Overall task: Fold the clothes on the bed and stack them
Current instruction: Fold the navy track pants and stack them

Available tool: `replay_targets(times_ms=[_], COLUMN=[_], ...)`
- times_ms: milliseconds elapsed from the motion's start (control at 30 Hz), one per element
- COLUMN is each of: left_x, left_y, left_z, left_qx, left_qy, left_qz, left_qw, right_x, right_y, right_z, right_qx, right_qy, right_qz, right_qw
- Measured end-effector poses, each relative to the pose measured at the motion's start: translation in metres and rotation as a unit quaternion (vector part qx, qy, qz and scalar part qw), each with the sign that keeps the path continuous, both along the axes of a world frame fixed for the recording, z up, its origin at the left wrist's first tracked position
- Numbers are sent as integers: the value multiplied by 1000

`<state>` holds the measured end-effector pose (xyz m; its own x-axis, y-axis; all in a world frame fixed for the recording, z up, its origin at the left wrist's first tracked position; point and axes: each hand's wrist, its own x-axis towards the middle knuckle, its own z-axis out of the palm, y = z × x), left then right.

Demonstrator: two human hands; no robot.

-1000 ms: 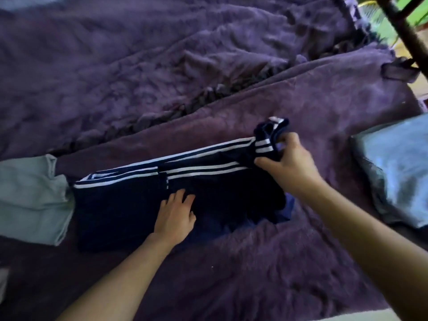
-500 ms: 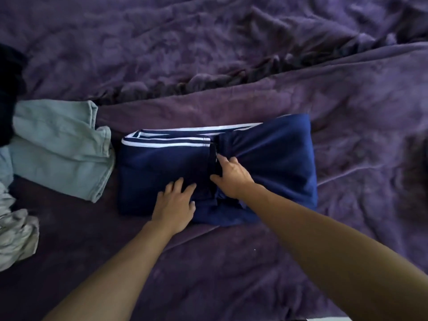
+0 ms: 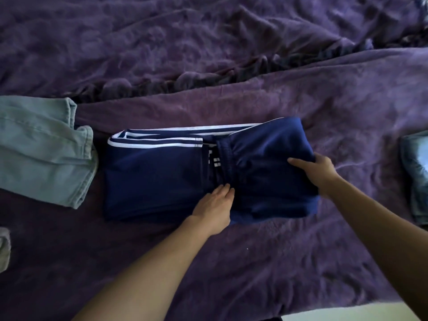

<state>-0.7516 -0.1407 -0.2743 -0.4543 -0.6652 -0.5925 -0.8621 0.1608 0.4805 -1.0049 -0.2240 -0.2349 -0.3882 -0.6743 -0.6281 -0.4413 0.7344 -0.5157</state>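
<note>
Right hand shifted from mid-seam to the 3 o'clock edge of the navy track pants, thumb on top, gripping the fold. Pants lie folded at centre of the purple blanket. Left hand presses flat mid-pants, fingers straight. Pale green trousers at 9 o'clock, denim piece at 3.

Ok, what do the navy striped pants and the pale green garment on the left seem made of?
The navy track pants look like a smooth synthetic knit, probably polyester: faint sheen, soft rounded folds. The pale green garment looks like matte, heavier woven cotton, perhaps denim or twill: thick stitched hems with faded edges. Neither is certain by look.
</note>
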Motion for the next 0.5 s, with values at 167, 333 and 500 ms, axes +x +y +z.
replay_targets(times_ms=[167, 333, 500], left_x=[27, 109, 205], left_y=[-5, 4, 33], left_z=[25, 49, 48], left_qx=[-5, -138, -139], left_qy=[93, 145, 63], left_qz=[97, 359, 471], left_qw=[991, 911, 869], right_x=[44, 151, 276], right_y=[2, 14, 29], right_z=[76, 118, 86], right_qx=[-80, -131, -109], right_qy=[1, 38, 63], right_qz=[97, 226, 365], right_qw=[992, 965, 922])
